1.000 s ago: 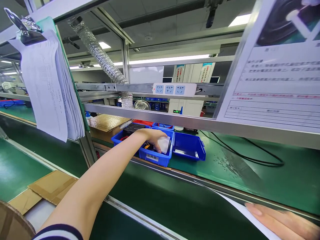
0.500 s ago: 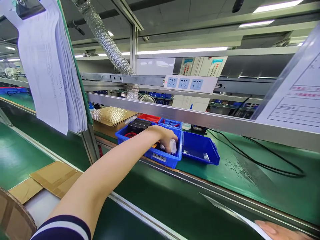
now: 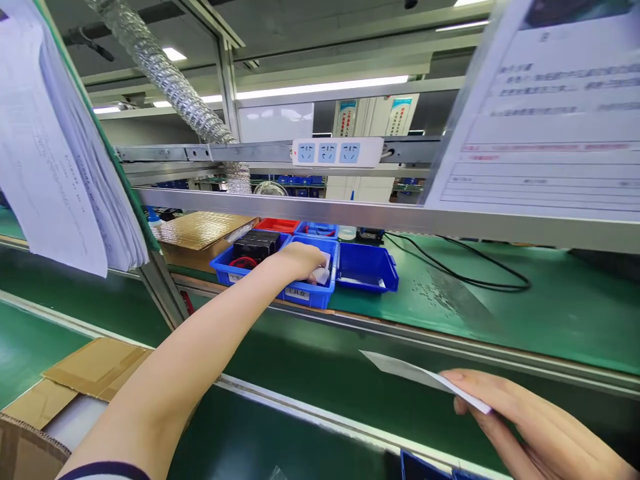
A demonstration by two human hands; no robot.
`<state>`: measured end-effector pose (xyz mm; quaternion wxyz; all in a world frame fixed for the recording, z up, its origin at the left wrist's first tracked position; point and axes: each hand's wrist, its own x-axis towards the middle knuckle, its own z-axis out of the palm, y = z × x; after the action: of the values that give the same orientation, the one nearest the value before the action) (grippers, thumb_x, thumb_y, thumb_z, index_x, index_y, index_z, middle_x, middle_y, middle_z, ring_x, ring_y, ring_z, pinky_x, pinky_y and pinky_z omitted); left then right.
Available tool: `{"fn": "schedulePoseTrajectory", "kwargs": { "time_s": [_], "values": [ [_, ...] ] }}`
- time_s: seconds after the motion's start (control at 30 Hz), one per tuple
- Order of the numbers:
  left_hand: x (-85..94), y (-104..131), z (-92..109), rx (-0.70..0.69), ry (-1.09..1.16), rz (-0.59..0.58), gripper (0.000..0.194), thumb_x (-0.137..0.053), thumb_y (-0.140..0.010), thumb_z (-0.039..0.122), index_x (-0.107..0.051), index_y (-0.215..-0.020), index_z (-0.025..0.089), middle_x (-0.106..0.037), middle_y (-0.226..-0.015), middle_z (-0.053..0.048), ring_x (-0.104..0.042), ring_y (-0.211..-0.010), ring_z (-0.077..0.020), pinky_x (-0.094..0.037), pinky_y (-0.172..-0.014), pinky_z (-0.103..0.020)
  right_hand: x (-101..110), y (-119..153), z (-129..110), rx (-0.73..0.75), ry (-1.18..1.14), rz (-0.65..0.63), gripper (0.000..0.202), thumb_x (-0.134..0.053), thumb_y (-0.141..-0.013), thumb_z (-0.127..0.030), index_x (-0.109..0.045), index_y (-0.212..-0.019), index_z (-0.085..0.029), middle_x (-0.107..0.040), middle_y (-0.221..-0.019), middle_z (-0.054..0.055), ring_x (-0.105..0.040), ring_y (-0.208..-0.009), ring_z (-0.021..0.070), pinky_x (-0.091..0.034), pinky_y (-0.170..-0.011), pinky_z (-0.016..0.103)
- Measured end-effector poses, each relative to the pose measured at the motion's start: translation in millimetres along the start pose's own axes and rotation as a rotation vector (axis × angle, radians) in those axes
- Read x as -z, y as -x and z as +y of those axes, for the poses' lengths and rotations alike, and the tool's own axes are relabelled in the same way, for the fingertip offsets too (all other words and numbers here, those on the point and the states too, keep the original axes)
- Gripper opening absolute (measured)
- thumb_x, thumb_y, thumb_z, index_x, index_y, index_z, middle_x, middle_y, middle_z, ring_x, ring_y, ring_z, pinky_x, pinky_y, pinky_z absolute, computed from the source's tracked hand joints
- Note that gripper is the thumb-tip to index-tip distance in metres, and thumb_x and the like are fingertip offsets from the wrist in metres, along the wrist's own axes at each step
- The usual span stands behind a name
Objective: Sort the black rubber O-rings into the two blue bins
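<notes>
My left hand (image 3: pixel 306 261) reaches down into a blue bin (image 3: pixel 320 297) with a white label on its front. Its fingers are bent and closed beside a white piece (image 3: pixel 324 272) in the bin; what they grip, if anything, is hidden. At the lower right, my right hand (image 3: pixel 530 420) pinches a thin white sheet (image 3: pixel 415 373) between thumb and fingers. The sheet is seen almost edge-on, above the green lower surface.
A blue bin (image 3: pixel 233 273) with black blocks and a red item adjoins on the left, a darker blue bin (image 3: pixel 367 287) on the right. An aluminium rail (image 3: pixel 280 205) crosses above. Clipped papers (image 3: pixel 60 167) hang at left, over an open carton (image 3: pixel 25 427).
The view has swung right and tilted down slightly. My right hand and its white sheet have come further into view. My left hand stays in the labelled bin.
</notes>
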<state>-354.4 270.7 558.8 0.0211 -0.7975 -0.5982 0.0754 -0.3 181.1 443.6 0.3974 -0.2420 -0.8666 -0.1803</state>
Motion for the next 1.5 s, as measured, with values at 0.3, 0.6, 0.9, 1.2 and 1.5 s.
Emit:
{"fn": "schedulePoseTrajectory", "kwargs": {
  "time_s": [0.3, 0.6, 0.9, 1.2, 1.5],
  "values": [
    [-2.9, 16, -8, 0.013, 0.127, 0.01, 0.072, -0.067, -0.076, 0.042, -0.048, -0.142, 0.019, -0.047, -0.145, -0.012, -0.055, -0.123, -0.0271, -0.045, -0.098, -0.03, 16, -9, -34, -0.161, -0.269, -0.031, 0.031, -0.049, -0.094, -0.007, -0.06, -0.119, -0.023, -0.07, -0.079, 0.0, -0.068, -0.067, 0.0119, -0.056, -0.069, 0.021],
    [-4.9, 13, -5, 0.042, 0.196, 0.08, 0.061, -0.071, -0.073, 0.039, -0.06, -0.13, 0.02, -0.057, -0.128, -0.011, -0.061, -0.104, -0.0267, -0.048, -0.082, -0.031, 29, 12, -31, -0.186, -0.29, -0.054, 0.025, -0.048, -0.096, -0.011, -0.061, -0.115, -0.023, -0.068, -0.075, -0.001, -0.064, -0.059, 0.0103, -0.052, -0.059, 0.02],
    [0.4, 97, 26, 0.1, 0.361, 0.447, 0.046, -0.052, -0.095, 0.039, -0.055, -0.135, 0.016, -0.06, -0.133, -0.009, -0.054, -0.119, -0.0265, -0.037, -0.107, -0.039, 20, 12, -41, -0.386, -0.391, 0.024, 0.024, -0.056, -0.095, -0.008, -0.065, -0.112, -0.023, -0.066, -0.07, -0.003, -0.064, -0.063, 0.0105, -0.053, -0.07, 0.023],
    [-184.1, 192, 191, 0.186, 2.295, 0.146, 0.05, -0.057, -0.093, 0.052, -0.065, -0.129, 0.019, -0.07, -0.121, -0.016, -0.067, -0.109, -0.0301, -0.05, -0.096, -0.043, -31, 39, -107, 0.054, -0.372, -0.07, 0.029, -0.054, -0.095, -0.009, -0.062, -0.123, -0.013, -0.07, -0.116, 0.015, -0.065, -0.104, 0.0265, -0.054, -0.08, 0.039],
    [-196.8, 217, 173, 0.338, 2.368, 0.381, 0.04, -0.065, -0.091, 0.035, -0.067, -0.124, 0.012, -0.069, -0.125, -0.017, -0.066, -0.113, -0.0305, -0.053, -0.093, -0.039, -36, 48, -147, 0.049, -0.722, -0.346, 0.052, -0.051, -0.088, 0.001, -0.051, -0.137, -0.017, -0.05, -0.139, 0.018, -0.049, -0.129, 0.029, -0.049, -0.1, 0.047]
  ]
}}
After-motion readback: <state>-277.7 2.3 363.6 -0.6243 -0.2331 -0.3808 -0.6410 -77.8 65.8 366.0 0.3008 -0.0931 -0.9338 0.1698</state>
